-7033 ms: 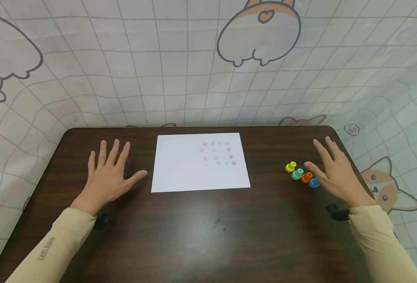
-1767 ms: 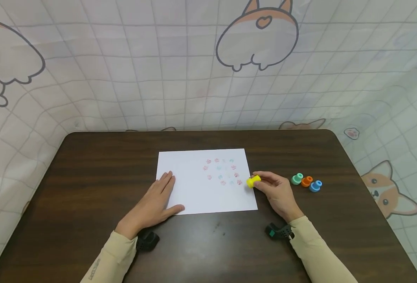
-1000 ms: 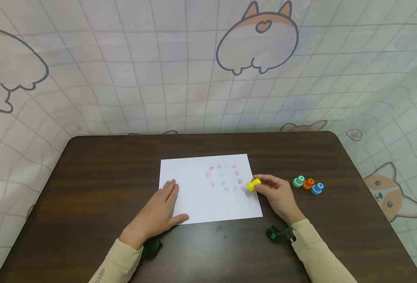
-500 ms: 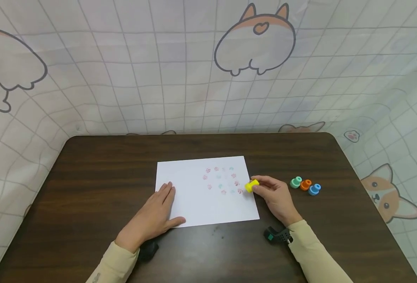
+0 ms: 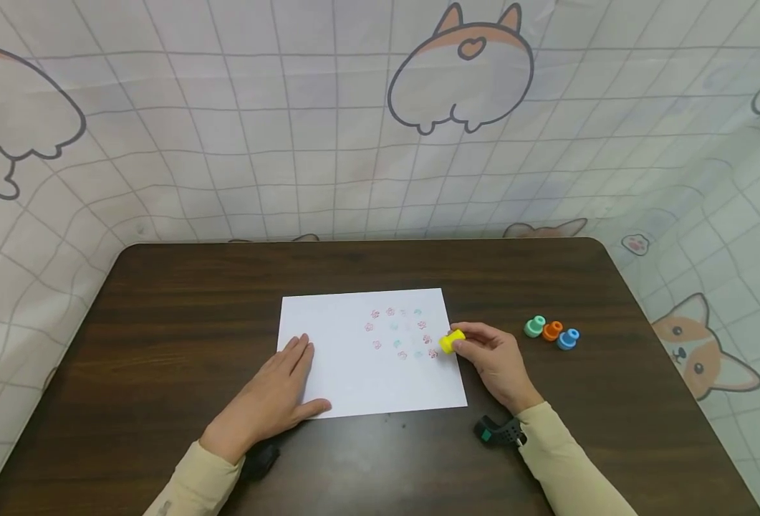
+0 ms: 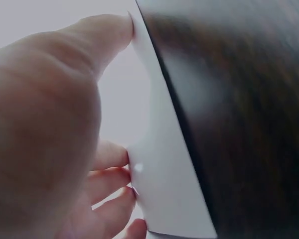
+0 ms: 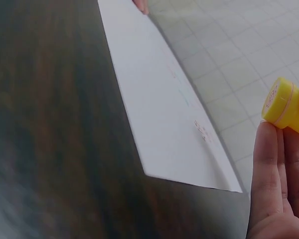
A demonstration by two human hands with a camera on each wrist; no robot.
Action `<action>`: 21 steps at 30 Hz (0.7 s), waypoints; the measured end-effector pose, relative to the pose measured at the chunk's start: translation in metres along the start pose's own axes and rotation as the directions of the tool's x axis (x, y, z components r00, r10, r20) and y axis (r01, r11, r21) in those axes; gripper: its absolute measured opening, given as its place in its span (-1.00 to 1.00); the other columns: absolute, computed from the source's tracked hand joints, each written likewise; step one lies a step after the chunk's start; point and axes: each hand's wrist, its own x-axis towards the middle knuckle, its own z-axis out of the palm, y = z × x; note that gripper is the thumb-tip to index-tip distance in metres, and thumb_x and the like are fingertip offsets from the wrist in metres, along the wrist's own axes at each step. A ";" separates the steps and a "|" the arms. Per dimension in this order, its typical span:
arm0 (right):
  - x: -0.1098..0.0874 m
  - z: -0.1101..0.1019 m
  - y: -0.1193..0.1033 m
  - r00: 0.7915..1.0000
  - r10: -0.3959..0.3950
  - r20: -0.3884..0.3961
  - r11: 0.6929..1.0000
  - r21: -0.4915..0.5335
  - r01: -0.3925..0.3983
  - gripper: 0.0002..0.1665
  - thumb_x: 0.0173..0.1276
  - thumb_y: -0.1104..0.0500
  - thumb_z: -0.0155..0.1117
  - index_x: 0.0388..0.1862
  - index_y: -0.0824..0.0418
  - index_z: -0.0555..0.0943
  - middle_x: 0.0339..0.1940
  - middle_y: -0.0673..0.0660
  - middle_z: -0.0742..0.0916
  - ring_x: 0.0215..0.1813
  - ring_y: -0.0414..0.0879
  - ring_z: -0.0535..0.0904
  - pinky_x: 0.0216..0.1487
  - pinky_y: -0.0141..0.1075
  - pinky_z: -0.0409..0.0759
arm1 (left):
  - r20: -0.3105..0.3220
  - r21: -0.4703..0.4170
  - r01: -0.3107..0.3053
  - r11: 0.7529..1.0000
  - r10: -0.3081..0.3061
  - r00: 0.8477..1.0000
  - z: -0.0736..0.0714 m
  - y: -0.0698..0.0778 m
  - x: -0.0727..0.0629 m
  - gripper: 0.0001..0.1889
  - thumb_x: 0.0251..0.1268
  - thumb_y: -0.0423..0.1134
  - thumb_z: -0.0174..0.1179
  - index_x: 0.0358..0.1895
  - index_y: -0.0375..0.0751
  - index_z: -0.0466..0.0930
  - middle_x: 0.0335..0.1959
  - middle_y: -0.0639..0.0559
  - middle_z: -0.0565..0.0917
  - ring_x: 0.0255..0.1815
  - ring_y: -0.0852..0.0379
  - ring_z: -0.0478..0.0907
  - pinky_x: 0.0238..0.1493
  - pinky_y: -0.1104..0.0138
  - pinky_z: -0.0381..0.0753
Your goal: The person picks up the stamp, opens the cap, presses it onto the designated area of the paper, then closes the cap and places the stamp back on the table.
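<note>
Left hand [image 5: 257, 401], fingers straight, rests at paper's [image 5: 380, 390] eight o'clock. Right hand [image 5: 492, 362] pinches yellow stamp [image 5: 452, 341], raised at three. Prints [image 5: 427, 339] done toward one; six o'clock blank, apparently left.

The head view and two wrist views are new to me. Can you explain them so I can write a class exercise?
There is no robot: the left hand and right hand are bare human hands. The head view is taken from the head, looking down; each wrist view is taken from that hand's wrist. White paper with small red and pale green prints lies on a dark table. The left hand rests on the paper's left part; the right hand pinches a yellow stamp, held off the paper near its right edge. Further right are a green stamp, an orange stamp and a blue stamp.
</note>
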 end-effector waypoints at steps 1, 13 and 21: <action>0.000 0.001 0.000 1.000 -0.002 0.002 1.000 0.000 0.002 -0.43 0.43 0.29 0.38 0.31 0.55 0.49 0.19 0.09 0.73 0.02 -0.26 0.71 0.20 -0.47 0.67 | -0.002 0.009 -0.003 1.000 0.004 1.000 0.000 0.000 -0.001 -0.03 0.37 0.25 0.27 0.53 -0.50 0.24 0.60 -0.40 0.26 0.65 -0.32 0.21 0.56 -0.15 0.36; -0.004 0.006 0.002 1.000 -0.007 -0.013 1.000 0.019 0.007 -0.44 0.40 0.29 0.40 0.29 0.55 0.51 0.15 0.10 0.73 -0.03 -0.26 0.72 0.17 -0.45 0.70 | -0.185 0.017 -0.034 0.999 0.036 0.982 -0.002 0.005 0.012 -0.12 0.34 0.24 0.32 0.51 -0.34 0.35 0.53 -0.29 0.44 0.58 -0.27 0.36 0.54 -0.13 0.41; -0.013 0.014 0.006 0.999 -0.050 0.010 0.996 0.078 0.049 -0.48 0.40 0.34 0.38 0.26 0.55 0.51 0.13 0.08 0.72 -0.02 -0.25 0.71 0.17 -0.43 0.71 | -0.470 -0.486 -0.150 0.861 -0.112 0.876 0.016 0.037 0.040 -0.62 0.34 -0.17 0.40 0.19 -0.12 0.67 0.13 0.04 0.77 0.12 0.09 0.73 0.18 0.17 0.74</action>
